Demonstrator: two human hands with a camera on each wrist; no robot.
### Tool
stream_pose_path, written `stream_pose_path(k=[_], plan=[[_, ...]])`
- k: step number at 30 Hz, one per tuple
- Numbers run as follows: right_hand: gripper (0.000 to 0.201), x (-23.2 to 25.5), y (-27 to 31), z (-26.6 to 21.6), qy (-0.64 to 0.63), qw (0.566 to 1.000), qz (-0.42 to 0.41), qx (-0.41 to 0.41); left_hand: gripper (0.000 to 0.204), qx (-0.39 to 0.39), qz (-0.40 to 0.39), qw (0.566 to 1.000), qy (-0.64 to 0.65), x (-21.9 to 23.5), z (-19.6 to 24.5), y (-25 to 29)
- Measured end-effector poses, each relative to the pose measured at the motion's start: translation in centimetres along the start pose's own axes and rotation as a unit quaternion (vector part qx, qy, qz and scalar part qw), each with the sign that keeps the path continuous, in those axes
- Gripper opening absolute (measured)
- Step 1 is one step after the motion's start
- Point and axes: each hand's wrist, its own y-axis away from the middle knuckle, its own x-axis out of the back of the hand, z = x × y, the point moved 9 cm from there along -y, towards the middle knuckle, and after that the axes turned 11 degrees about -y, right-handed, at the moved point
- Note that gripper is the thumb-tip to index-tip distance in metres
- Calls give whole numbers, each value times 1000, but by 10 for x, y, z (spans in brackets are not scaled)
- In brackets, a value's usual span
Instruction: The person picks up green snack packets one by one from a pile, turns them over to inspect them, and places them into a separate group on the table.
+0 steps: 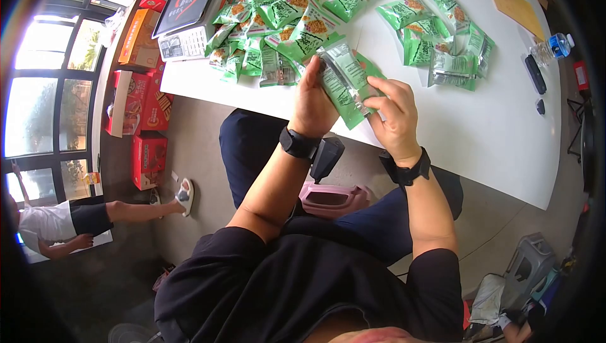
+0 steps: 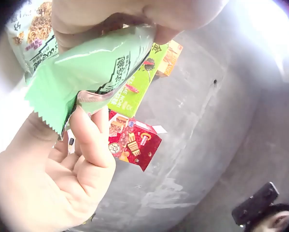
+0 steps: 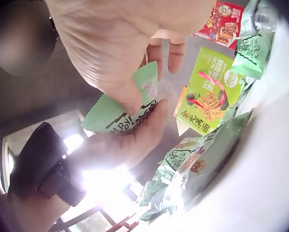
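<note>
Over the table's front edge, a green snack packet [image 1: 346, 78] with its printed back up is held between both hands. My left hand [image 1: 312, 106] grips its left side, thumb lying on top. The fingers of my right hand [image 1: 396, 115] pinch its right edge near the lower end. Seen from the left wrist, the packet [image 2: 98, 72] is plump with a zigzag-cut end, and the right hand [image 2: 72, 169] pinches near that end. In the right wrist view, the packet [image 3: 125, 104] is partly hidden behind the right hand [image 3: 134, 43].
Green packets [image 1: 271, 21] lie heaped behind the left hand, beside a scale [image 1: 192, 11]. A smaller group of packets [image 1: 435, 33] lies to the right. Farther right are a water bottle [image 1: 552, 47] and a black object [image 1: 535, 74]. Red boxes [image 1: 148, 160] stand on the floor at left.
</note>
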Motion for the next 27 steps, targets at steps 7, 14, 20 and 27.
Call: stream_pose_path(k=[7,14,20,27], plan=[[30,4,-3,1,-31,999,12,-23,57,5,29,1000,5,-8,2,5],[14,0,20,49,-290,920,56,-257,61,-49,56,997,-16,0,8,12],[22,-12,24,58,-494,787,75,-362,56,-109,74,986,-104,-3,18,13],[29,-22,35,66,-480,776,16,-409,47,-112,137,977,-122,2,19,18]])
